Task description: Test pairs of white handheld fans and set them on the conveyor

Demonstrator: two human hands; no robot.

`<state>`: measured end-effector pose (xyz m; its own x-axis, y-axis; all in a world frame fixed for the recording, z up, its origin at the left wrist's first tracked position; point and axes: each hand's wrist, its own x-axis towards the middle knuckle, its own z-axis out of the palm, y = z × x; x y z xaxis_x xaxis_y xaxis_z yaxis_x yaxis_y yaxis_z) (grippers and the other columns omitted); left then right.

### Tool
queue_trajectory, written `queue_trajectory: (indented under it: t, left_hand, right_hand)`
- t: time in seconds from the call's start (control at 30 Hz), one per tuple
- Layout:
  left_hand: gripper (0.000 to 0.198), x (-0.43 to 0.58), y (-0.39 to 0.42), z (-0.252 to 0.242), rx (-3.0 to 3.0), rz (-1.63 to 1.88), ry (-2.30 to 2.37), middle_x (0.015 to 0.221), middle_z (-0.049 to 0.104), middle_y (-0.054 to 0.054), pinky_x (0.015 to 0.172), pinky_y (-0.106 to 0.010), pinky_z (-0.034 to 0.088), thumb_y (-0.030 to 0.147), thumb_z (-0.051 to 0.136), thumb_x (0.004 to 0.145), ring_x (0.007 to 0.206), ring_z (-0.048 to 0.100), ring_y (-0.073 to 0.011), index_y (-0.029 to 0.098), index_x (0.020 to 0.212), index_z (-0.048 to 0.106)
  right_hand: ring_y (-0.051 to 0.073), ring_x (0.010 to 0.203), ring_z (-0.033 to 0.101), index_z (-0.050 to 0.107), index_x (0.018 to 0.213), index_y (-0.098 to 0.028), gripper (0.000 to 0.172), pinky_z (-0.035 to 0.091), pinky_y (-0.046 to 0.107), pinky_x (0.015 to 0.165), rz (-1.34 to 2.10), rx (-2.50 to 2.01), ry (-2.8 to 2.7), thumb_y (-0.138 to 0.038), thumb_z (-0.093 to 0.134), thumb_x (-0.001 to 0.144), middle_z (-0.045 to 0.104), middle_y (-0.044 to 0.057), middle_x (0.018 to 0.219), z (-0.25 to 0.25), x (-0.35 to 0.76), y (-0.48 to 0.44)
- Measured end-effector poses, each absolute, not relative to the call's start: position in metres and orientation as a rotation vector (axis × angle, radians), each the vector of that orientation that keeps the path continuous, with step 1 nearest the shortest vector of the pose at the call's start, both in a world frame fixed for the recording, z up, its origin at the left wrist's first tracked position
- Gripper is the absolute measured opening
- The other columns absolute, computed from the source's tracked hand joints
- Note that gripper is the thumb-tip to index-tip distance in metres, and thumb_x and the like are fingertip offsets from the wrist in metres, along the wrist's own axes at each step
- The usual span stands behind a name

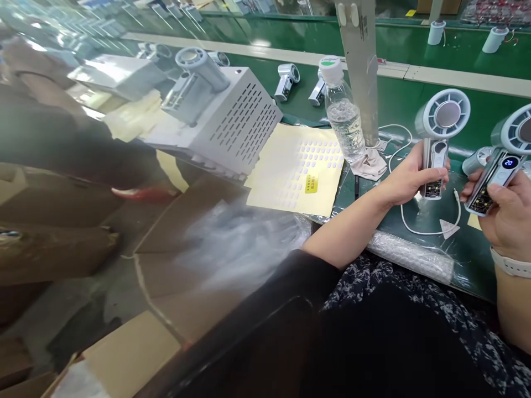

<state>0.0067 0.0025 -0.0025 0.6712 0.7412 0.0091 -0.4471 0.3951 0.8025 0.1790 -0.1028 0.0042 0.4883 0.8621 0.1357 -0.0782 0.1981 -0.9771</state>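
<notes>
My left hand (415, 174) grips the handle of a white handheld fan (435, 166), whose round head stands upright and whose circuit board shows at the handle's lower end. My right hand (506, 215) holds a second handheld fan (493, 185) tilted, with its lit display reading 20 and its head partly cut off by the frame edge. Both fans are close together above a green work mat (468, 265). A white charging cable (431, 232) lies on the mat beneath them, touching neither hand.
A clear water bottle (342, 116) and a beige cloth (369, 166) stand beyond my left hand. A yellow sheet of round stickers (296, 166) lies beside a white perforated box (232, 119). Several fans stand farther back. Bubble wrap (410, 257) and cardboard boxes (53, 254) lie nearer.
</notes>
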Motion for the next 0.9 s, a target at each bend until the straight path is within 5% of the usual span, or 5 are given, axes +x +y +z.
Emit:
queue_trajectory:
  t: [0.17, 0.37, 0.57, 0.9]
  left_hand:
    - [0.072, 0.006, 0.008, -0.009, 0.993, 0.743, 0.271, 0.110, 0.075, 0.000, 0.091, -0.039, 0.066, 0.044, 0.107, 0.074, 0.089, 0.076, -0.0173, 0.026, 0.124, 0.059]
    - [0.069, 0.007, 0.014, -0.014, 1.101, 0.762, 0.307, 0.113, 0.070, -0.001, 0.094, -0.042, 0.064, 0.054, 0.101, 0.083, 0.095, 0.074, -0.0179, 0.025, 0.123, 0.052]
    - [0.078, 0.008, 0.014, -0.010, 0.984, 0.765, 0.333, 0.116, 0.070, -0.001, 0.093, -0.041, 0.065, 0.048, 0.106, 0.075, 0.102, 0.074, -0.0198, 0.026, 0.128, 0.054]
    - [0.065, 0.010, 0.013, -0.011, 0.987, 0.777, 0.251, 0.106, 0.068, 0.003, 0.081, -0.038, 0.061, 0.037, 0.096, 0.077, 0.090, 0.069, -0.0162, 0.026, 0.123, 0.051]
  right_hand:
    - [0.021, 0.076, 0.071, 0.078, 0.094, -0.026, 0.024, 0.061, 0.037, 0.060, 0.794, -1.214, -0.707, -0.027, 0.080, 0.070, 0.081, 0.005, 0.097, 0.003, 0.179, -0.099]
    - [0.021, 0.072, 0.073, 0.079, 0.085, -0.024, 0.023, 0.063, 0.036, 0.056, 0.843, -1.241, -0.586, -0.030, 0.082, 0.063, 0.082, 0.004, 0.091, 0.006, 0.174, -0.097]
    - [0.019, 0.070, 0.073, 0.080, 0.082, -0.024, 0.027, 0.064, 0.032, 0.056, 0.877, -1.271, -0.513, -0.031, 0.085, 0.056, 0.082, 0.003, 0.087, 0.011, 0.169, -0.096]
    - [0.018, 0.072, 0.072, 0.080, 0.082, -0.023, 0.030, 0.064, 0.028, 0.056, 0.918, -1.299, -0.494, -0.030, 0.085, 0.053, 0.081, 0.002, 0.085, 0.012, 0.168, -0.098]
